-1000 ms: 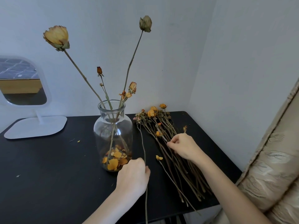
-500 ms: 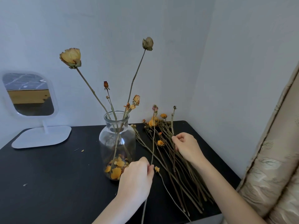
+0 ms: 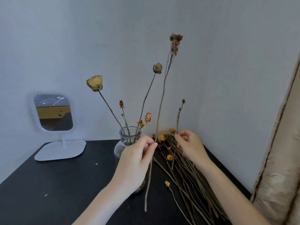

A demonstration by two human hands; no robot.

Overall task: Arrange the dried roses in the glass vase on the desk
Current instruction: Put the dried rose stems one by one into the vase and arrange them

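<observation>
A clear glass vase (image 3: 129,137) stands on the black desk (image 3: 56,184), partly hidden behind my left hand. It holds several dried roses, among them a yellow bloom (image 3: 95,82) and a pale bud (image 3: 157,68). My left hand (image 3: 136,161) pinches a long dried stem (image 3: 160,103), held upright with its brown flower head high up. My right hand (image 3: 189,145) pinches a shorter stem (image 3: 178,117), also upright. To the right of the vase a pile of dried roses (image 3: 186,172) lies flat on the desk.
A white stand mirror (image 3: 53,114) sits at the desk's back left. Grey walls meet in a corner behind the pile. A beige padded cushion (image 3: 279,159) rises at the right edge. Small petal bits lie scattered on the desk.
Both hands have lifted a stem each off the pile and raised them upright. The left hand's stem has gone from lying flat to standing tall beside the vase.
</observation>
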